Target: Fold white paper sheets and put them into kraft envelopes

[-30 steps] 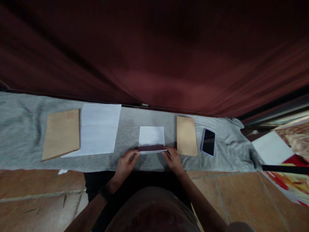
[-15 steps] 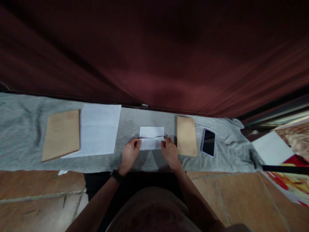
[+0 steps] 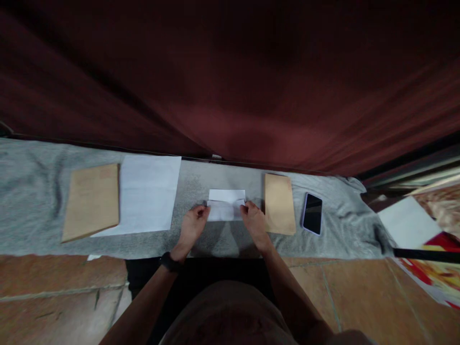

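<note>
A small white sheet of paper point(image 3: 226, 211) lies in front of me, its near part folded up over the far part, which shows as a white strip beyond the fold's edge. My left hand point(image 3: 194, 221) pinches the left end of that flap between thumb and fingers. At the opposite end, my right hand point(image 3: 253, 221) has its thumb and fingers closed on the flap's right corner. Just right of this hand lies a brown envelope point(image 3: 280, 203), apparently a stack.
Grey cloth point(image 3: 194, 177) covers the narrow table. Larger white sheets point(image 3: 149, 191) and brown envelopes point(image 3: 91, 201) lie at the left. A phone point(image 3: 312, 213) rests at the right. A dark red curtain point(image 3: 230, 96) hangs along the far edge.
The paper's flap has moved slightly farther away from me, covering more of the far part. Both hands keep hold of its ends, almost in the same place.
</note>
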